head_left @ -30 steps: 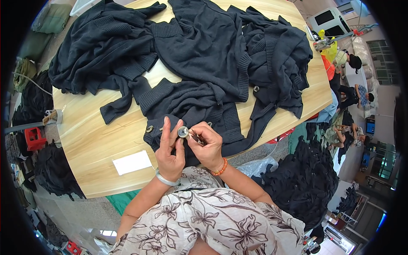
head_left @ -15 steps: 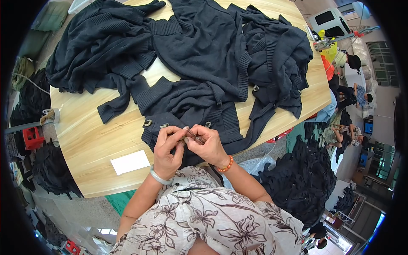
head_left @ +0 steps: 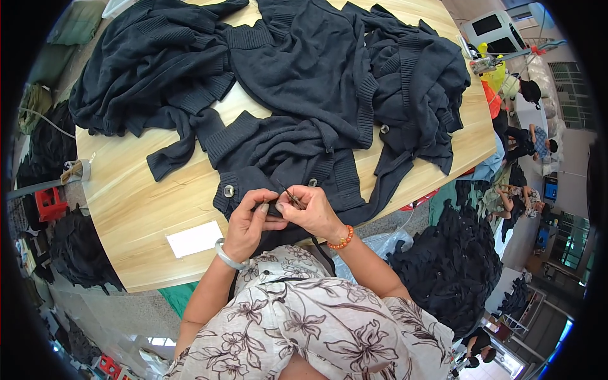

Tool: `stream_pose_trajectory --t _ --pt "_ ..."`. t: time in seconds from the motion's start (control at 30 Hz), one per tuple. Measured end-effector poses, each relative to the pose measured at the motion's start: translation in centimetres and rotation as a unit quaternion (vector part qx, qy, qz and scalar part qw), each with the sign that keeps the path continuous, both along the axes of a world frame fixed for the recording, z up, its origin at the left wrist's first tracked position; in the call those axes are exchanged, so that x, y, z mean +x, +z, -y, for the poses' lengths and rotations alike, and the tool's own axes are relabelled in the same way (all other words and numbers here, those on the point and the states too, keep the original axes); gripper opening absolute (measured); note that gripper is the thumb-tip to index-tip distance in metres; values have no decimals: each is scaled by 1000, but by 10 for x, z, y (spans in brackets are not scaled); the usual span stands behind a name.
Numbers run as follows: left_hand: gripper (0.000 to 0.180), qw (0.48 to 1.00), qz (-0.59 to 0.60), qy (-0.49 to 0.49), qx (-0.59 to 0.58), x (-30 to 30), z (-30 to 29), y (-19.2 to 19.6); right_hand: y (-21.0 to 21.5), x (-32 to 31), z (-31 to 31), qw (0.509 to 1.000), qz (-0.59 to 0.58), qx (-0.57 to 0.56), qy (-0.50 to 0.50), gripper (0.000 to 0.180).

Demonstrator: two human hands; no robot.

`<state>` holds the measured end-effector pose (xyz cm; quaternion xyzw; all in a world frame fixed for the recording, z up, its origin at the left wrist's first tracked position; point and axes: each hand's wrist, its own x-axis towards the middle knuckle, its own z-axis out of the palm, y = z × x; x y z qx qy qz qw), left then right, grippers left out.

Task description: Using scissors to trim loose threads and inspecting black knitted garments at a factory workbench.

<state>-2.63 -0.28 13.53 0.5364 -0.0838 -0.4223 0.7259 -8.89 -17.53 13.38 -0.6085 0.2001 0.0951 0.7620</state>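
A dark knit cardigan [head_left: 272,149] lies bunched at the table's near edge, its ribbed band hanging toward my lap. My left hand [head_left: 248,221] pinches a fold of this dark cloth between thumb and fingers. Close on its right, my right hand [head_left: 309,214] is closed around small dark metal thread snips [head_left: 292,198], whose thin tip points up and left. One round button [head_left: 228,190] shows on the cloth beyond my left hand, and a second button [head_left: 312,183] just beyond my right. What lies between the fingertips is partly hidden.
More dark knitwear is heaped at the table's left [head_left: 149,69] and right [head_left: 415,88]. A white card [head_left: 195,239] lies on the wooden table [head_left: 139,221] left of my hands. A large dark garment pile [head_left: 446,272] sits off the right edge. Other people are far right.
My hands have drawn slightly apart from fingertip contact. The snips now show more clearly, tip raised. My left hand has lowered a little with the cloth, and the left button faces up more.
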Motion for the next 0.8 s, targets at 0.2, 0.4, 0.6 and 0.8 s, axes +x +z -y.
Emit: stream_pose_trajectory --t 0.2,0.4,0.6,0.8 --pt "22 997 49 28 59 -5 1 -5 1 1 -5 1000 5 6 -10 12" --pt "18 993 75 54 71 -6 0 -9 3 0 -9 1000 2 -2 -14 13" --pt "17 993 85 46 73 -6 0 -11 -4 -1 -8 1000 -5 -9 -12 14" --pt "13 986 125 33 102 -7 2 -16 -9 -4 -7 1000 -2 11 -18 12"
